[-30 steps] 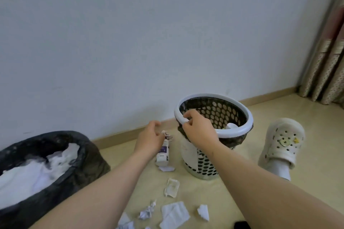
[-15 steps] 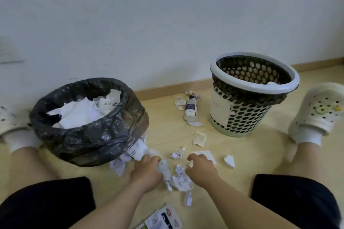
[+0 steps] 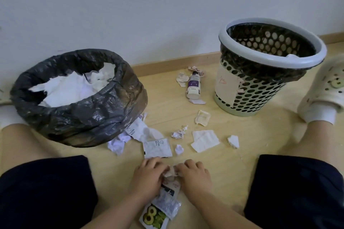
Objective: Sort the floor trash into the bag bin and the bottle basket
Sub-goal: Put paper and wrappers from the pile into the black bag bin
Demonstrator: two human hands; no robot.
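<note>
My left hand point(image 3: 149, 176) and right hand point(image 3: 194, 174) both pinch 1 crumpled wrapper point(image 3: 172, 172) over the floor point(image 3: 232, 163) between my legs. The bag bin point(image 3: 128, 87) sits ahead left, the basket point(image 3: 316, 57) ahead right; the bottle point(image 3: 193, 84) lies on the floor near the basket, scraps point(image 3: 204, 140) scattered around it.

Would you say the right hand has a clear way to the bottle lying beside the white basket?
Probably yes: only flat paper scraps lie between the right hand and the bottle, though it must first drop the wrapper it pinches.
</note>
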